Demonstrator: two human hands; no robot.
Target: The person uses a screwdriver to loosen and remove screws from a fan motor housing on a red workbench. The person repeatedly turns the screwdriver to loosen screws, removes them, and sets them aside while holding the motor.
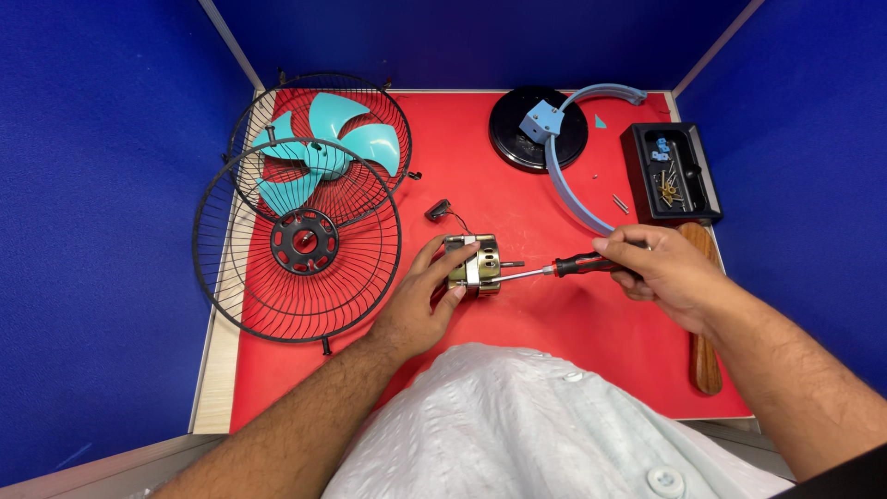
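Our left hand (420, 300) clasps the motor (473, 264), which rests mid-mat (517, 370); our right hand (663, 274) is closed around the screwdriver (554, 269), its tip meeting the motor's side; two grilles (296, 242) and teal blades (323, 148) lie left of the motor; base (517, 139), blue arc (568, 189) and screw tray (672, 173) sit behind.
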